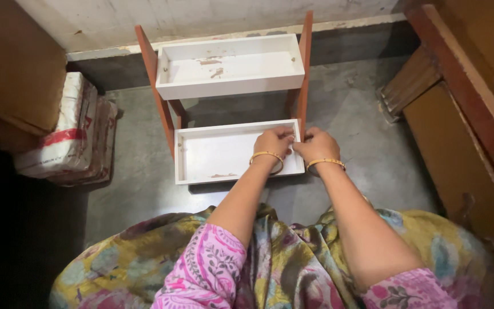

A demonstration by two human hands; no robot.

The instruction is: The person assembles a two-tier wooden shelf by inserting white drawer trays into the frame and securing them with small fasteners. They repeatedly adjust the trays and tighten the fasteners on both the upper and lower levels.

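while both hands are meeting at the lower white tray's [218, 154] three o'clock end, the left hand [274, 143] and right hand [315, 145] are pinching its wall against the orange upright [302, 91], apparently steadying that joint.

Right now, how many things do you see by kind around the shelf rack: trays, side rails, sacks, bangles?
White trays: 2, upper tray and lower tray
Red-brown side rails: 2, left rail and right rail
Stacked white sacks: 2, top sack and lower sack
Gold bangles: 2, on left hand and right hand
Total: 8
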